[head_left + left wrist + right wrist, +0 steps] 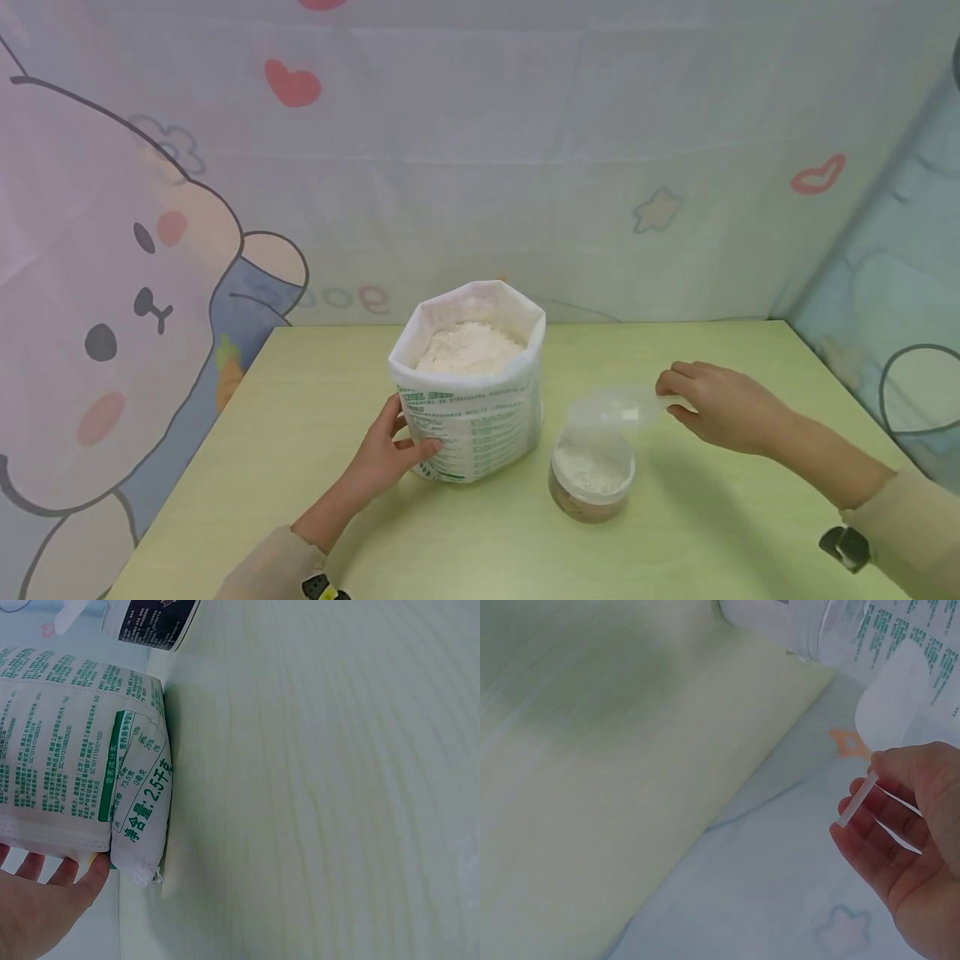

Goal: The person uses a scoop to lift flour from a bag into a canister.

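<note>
My left hand [378,458] grips the lower left side of an open flour bag [506,429], thumb on the front and fingers around the side. White powder with green print on its bag fills it nearly to the folded rim. On the right, my right hand [723,408] pinches the handle of a translucent plastic scoop [611,408] between thumb and fingers. The scoop's bowl overlaps the back rim of a clear round jar [588,504] that has white powder inside. In the right wrist view, the scoop [892,697] appears in front of the bag's printed side.
The jar stands just right of the bag on a pale green-yellow table [450,550]. A printed cloth backdrop [570,167] hangs behind the table's far edge. A dark label [159,622] shows on the jar in the left wrist view.
</note>
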The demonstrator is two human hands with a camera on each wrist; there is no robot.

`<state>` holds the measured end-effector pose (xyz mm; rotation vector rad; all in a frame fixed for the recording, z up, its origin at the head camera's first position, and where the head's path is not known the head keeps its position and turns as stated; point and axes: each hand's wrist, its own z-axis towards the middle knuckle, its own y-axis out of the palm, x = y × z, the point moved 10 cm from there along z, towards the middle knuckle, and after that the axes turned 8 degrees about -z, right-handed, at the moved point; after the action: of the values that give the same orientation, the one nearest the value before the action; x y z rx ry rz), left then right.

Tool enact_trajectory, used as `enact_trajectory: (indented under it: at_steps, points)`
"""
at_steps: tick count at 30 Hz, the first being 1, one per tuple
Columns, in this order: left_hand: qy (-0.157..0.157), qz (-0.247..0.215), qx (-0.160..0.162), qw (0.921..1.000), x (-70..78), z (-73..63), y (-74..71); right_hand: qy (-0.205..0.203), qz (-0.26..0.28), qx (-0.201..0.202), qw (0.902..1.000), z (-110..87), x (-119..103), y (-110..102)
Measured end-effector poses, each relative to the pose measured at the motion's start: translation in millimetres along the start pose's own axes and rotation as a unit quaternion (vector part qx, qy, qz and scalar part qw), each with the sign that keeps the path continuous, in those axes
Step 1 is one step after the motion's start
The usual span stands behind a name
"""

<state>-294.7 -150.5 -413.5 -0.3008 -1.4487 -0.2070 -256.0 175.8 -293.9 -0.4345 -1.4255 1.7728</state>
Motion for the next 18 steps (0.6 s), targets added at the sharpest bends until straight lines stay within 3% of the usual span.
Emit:
enact_trajectory:
  at_steps: [6,11,18]
  points:
    - [0.005,-0.003,-0.004,1.0,1.0,0.0,0.5,0.037,0.023,0.011,0.999,-6.6,16,13]
    - [0.007,-0.006,-0.006,0.9999,1.9,-0.3,0.6,0.101,0.042,-0.003,0.994,-13.1,34,23]
    - [-0.004,-0.004,-0.011,0.9999,27.6,-9.9,9.8,0.166,0.062,-0.029,0.9837,-25.1,54,42]
